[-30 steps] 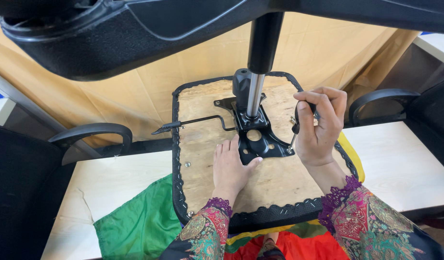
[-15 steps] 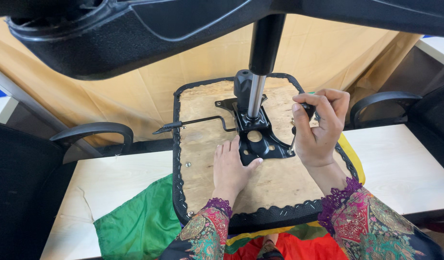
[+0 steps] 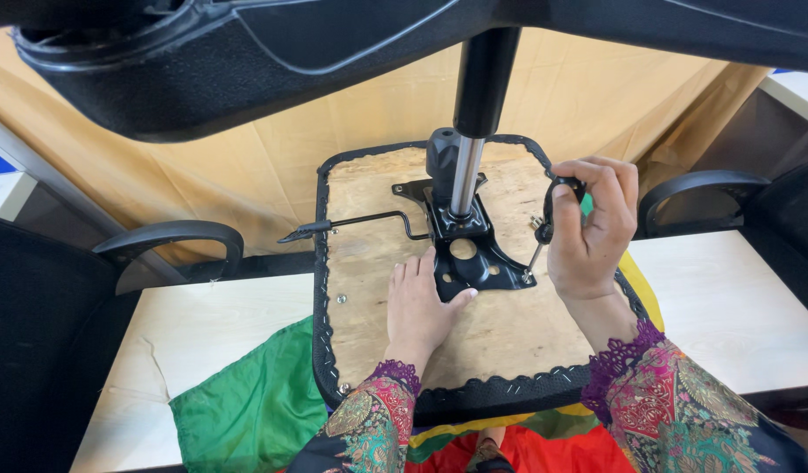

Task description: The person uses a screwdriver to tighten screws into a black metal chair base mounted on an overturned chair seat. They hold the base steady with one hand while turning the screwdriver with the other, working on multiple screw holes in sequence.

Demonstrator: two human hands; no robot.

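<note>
Two hands work on an upturned chair seat (image 3: 492, 342), whose bare plywood underside faces up, edged with black fabric. The seat lies on a pale wooden table (image 3: 719, 307), its near edge hanging over toward the person. The left hand (image 3: 419, 307) is spread flat, grasping nothing, its palm pressed on the plywood with the fingertips touching the near-left edge of the black metal mounting plate (image 3: 470, 258). The right hand (image 3: 592, 232) is clenched around the black handle of a screwdriver (image 3: 544, 229), whose thin shaft slants down to the plate's right corner.

From the plate a shiny gas-lift column (image 3: 467, 175) rises upright, and above it the black chair base (image 3: 334, 52) spreads across the top of the view, hiding much of what lies behind. A thin black lever (image 3: 351, 223) runs left from the plate, over the seat's edge.

Green cloth (image 3: 246, 403) lies under the seat at the near left, with yellow and red cloth toward the person. Black armrests stand on either side, a left armrest (image 3: 172, 241) and a right armrest (image 3: 698, 188), with dark chair parts at both edges of the view. A tan curtain (image 3: 272, 166) hangs behind the table.
</note>
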